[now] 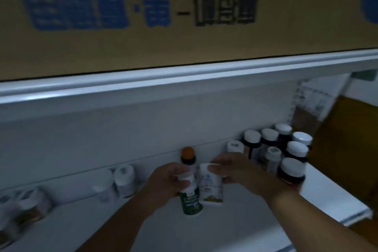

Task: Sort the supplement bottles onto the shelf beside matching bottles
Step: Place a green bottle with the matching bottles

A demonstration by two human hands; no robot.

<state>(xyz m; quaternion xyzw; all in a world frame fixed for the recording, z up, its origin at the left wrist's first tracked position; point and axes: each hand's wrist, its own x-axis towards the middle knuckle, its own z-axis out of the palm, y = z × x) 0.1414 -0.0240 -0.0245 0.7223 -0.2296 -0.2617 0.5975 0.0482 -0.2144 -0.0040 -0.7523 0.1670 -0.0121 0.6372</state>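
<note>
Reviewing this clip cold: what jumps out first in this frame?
Two hands meet mid-shelf: the left hand grips a green-labelled bottle by its cap, and the right hand holds a white bottle right beside it. To the right stands a cluster of dark bottles with white caps, and behind the hands an orange-capped bottle. Overhead, a cardboard box with blurred blue print fills the top of the view.
</note>
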